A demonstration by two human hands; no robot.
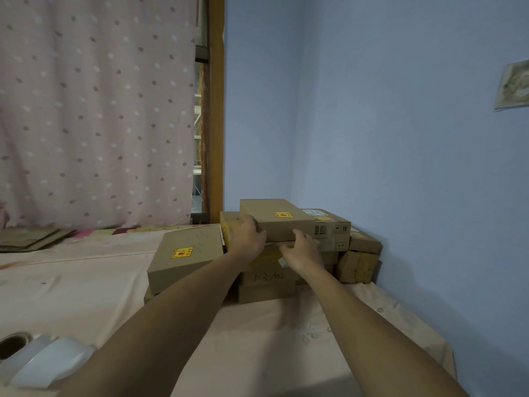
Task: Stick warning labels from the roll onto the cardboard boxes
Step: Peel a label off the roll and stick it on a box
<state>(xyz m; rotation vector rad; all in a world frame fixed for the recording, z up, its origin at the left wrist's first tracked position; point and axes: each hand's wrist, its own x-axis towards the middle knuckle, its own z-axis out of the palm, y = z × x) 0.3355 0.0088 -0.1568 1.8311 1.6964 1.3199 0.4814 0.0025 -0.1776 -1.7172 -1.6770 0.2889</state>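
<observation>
Box (pixel 276 219) (labelled) atop stack; both hands (pixel 248 237) grip near edge.

Seven or so cardboard boxes (pixel 276 220) stacked, three yellow warning labels (pixel 181 252) showing, one label roll (pixel 31 357), two hands (pixel 248 239)
</observation>
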